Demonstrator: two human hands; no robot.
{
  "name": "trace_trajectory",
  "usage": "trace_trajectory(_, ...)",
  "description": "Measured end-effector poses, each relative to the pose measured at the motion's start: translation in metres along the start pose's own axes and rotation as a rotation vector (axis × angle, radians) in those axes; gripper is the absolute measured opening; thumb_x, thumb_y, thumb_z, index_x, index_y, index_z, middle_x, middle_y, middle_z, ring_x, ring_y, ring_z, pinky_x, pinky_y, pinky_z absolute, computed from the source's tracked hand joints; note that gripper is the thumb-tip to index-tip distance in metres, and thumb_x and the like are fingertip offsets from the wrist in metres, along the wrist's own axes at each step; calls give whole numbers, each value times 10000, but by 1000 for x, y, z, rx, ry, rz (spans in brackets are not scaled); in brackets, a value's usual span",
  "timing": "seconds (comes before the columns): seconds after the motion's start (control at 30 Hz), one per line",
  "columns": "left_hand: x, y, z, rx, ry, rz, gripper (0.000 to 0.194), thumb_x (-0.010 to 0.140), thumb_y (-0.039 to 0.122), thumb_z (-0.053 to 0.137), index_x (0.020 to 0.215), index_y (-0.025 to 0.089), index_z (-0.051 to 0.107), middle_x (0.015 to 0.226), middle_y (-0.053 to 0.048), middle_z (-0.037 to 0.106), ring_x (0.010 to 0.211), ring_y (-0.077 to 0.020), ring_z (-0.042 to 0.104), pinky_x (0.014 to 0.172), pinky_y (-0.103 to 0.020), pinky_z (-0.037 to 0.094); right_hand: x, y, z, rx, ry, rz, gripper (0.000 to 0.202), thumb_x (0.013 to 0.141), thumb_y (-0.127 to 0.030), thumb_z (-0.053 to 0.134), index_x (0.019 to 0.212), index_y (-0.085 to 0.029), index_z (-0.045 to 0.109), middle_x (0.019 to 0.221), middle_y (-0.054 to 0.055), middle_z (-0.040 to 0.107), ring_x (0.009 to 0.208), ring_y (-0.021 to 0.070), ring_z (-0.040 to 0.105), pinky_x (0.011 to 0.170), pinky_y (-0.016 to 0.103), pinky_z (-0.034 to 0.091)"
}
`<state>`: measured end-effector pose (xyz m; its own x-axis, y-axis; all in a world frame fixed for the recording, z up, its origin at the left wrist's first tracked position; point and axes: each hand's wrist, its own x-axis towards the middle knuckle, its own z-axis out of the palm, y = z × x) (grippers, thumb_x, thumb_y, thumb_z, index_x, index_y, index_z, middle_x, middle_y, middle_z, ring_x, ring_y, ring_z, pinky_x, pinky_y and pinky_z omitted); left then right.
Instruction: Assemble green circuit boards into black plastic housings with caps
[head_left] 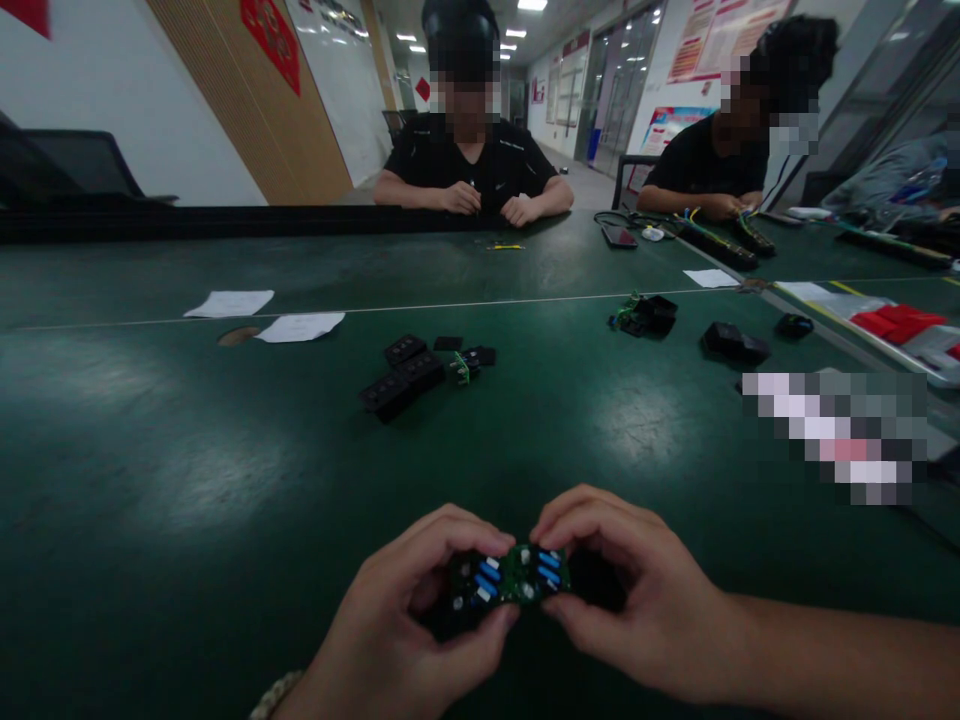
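Observation:
A small green circuit board [517, 575] with blue and white components is held just above the table's near side. My left hand [427, 600] grips its left end between fingers and thumb. On its right end, the fingers and thumb of my right hand [637, 590] are closed in the same way. The board's underside and parts of both ends are hidden by the fingers. Farther off, ahead of my hands, black plastic housings [405, 378] lie in a group beside a small green board [463, 370] and flat black pieces.
The green table [225, 480] holds paper sheets [300, 326], a black housing with green parts [645, 315], more black pieces [733, 343] and a phone [619, 236]. Two people [472, 150] sit across it, one handling wired strips [720, 240]. A blurred-out item [832, 430] lies at right.

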<state>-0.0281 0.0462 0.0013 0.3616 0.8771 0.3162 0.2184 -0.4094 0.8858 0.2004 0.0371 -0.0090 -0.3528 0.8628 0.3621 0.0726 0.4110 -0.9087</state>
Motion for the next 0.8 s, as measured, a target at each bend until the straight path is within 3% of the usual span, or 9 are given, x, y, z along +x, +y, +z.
trace_trajectory(0.8,0,1,-1,1,-48,-75,388,742,25,749,1031,283,736,909,9,752,749,-167,770,633,-224,621,1,-2,-1,-29,-14,-14,386,777,-42,761,1126,-196,700,1066,73,717,929,191,714,771,319,584)
